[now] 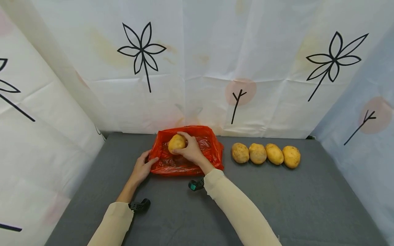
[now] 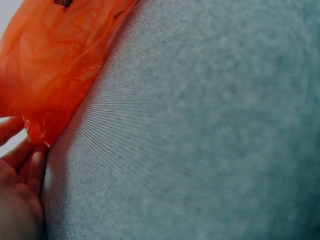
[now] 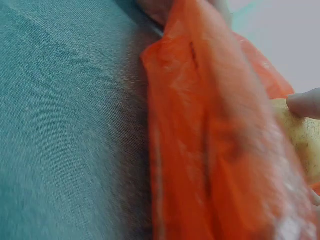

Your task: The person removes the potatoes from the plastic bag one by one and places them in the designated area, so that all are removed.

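My right hand (image 1: 191, 150) pinches a potato (image 1: 176, 144) between thumb and fingers, over the left part of an open-topped red plastic bag (image 1: 217, 153) spread out in a box-like shape. In the right wrist view, a thumb presses on the pale, speckled skin of that potato (image 3: 302, 135), behind the bag's red side (image 3: 200, 150). At the bag's left edge, my left hand (image 1: 143, 168) grips the side, thumb at the rim and fingers along the outside. Up close, the left wrist view has the left hand's fingers (image 2: 22, 172) at a crumpled red corner (image 2: 42, 127).
To the right of the bag, several potatoes (image 1: 258, 153) lie in a row on the grey cloth-covered table (image 1: 277, 205). White curtains (image 1: 203, 51) with printed flowers and twigs stand behind and at both sides. Each wrist wears a dark strap device (image 1: 140, 205).
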`<state>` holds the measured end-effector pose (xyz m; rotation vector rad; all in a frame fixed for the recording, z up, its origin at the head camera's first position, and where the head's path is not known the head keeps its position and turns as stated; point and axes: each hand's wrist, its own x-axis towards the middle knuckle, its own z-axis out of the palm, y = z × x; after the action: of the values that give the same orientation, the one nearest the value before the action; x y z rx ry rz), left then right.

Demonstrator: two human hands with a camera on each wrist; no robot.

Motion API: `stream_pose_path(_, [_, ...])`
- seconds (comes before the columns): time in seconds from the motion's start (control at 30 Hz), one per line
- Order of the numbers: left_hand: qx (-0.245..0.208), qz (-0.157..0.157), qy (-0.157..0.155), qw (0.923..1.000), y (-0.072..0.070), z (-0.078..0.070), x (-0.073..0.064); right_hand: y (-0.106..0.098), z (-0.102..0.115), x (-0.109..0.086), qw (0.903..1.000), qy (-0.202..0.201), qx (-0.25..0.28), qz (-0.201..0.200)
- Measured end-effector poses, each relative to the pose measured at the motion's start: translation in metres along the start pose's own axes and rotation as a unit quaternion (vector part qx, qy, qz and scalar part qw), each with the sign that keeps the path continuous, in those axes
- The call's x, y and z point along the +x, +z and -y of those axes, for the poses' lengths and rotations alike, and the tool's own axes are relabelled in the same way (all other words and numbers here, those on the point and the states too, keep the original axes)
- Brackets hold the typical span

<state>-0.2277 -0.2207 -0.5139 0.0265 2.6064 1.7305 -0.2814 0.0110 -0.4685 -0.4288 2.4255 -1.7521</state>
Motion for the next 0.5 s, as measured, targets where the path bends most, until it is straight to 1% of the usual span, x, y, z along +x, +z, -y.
stream_pose_path(0.1, [0.005, 0.002, 0.0, 1.0, 0.0, 0.0, 0.0, -0.007, 0.003, -0.005, 0.9997, -0.007, 0.022, 0.006])
stream_pose_path(0.2, [0.009, 0.003, 0.001, 1.0, 0.0, 0.0, 0.0, -0.016, 0.005, -0.011, 0.9993, -0.012, 0.033, 0.013])
stream_pose_path(0.33, [0.006, 0.002, 0.004, 1.0, 0.0, 0.0, 0.0, -0.028, 0.009, -0.018, 0.9987, -0.023, 0.041, 0.018])
stream_pose_path(0.5, [0.002, 0.004, 0.005, 1.0, -0.001, 0.0, -0.001, -0.045, 0.013, -0.026, 0.9975, -0.05, 0.043, 0.027])
